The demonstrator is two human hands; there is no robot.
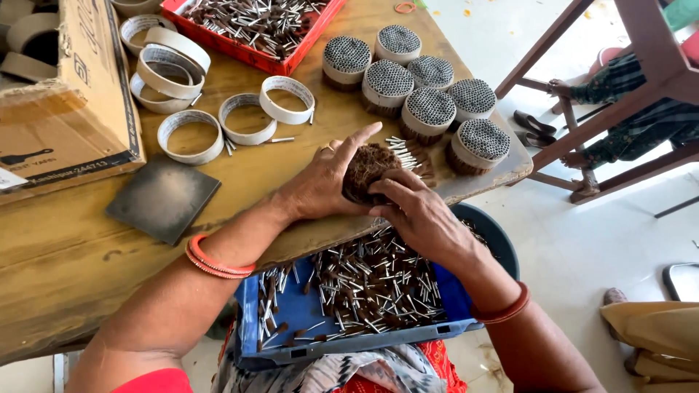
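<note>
2 hands cup 1 brown bundle of sticks at the near edge of the wooden surface: left hand wraps its side, right hand pinches the front; squeezing evenly from both sides should keep the ends flush and tight

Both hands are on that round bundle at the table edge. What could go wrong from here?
The bundle sits close to the table edge, cupped by the left hand and right hand; if the grip loosens, its pieces could spill into the blue tray or onto the floor. Loose sticks lying beside it might get swept off. The finished bundles nearby could be knocked.
</note>
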